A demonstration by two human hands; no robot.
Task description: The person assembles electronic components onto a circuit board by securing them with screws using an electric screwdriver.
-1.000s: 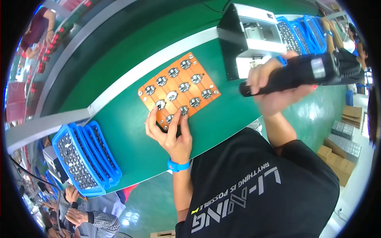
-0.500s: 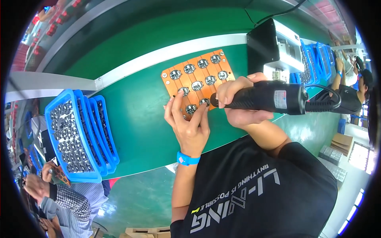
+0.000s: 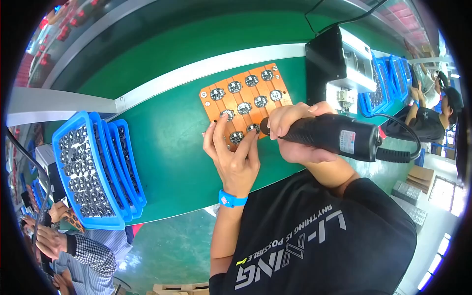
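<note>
An orange board [image 3: 246, 101] with several round silver parts lies on the green belt [image 3: 172, 147]. My left hand [image 3: 235, 156], with a blue wristband, rests flat on the board's near edge, its fingers spread over the round parts in the nearest row. My right hand [image 3: 295, 135] grips a black electric screwdriver [image 3: 334, 135] with a cable trailing off to the right. The screwdriver's tip touches the board's near right corner, right beside my left fingertips.
A stack of blue trays [image 3: 93, 172] full of round parts stands on the belt's left. A black box machine [image 3: 339, 69] stands behind the board, with more blue trays [image 3: 388, 78] beyond it. Other people work at lower left [image 3: 64, 246] and far right [image 3: 432, 115].
My right hand has brought the screwdriver down and to the left, from raised at the right onto the board. My left hand has stayed on the board's near edge.
</note>
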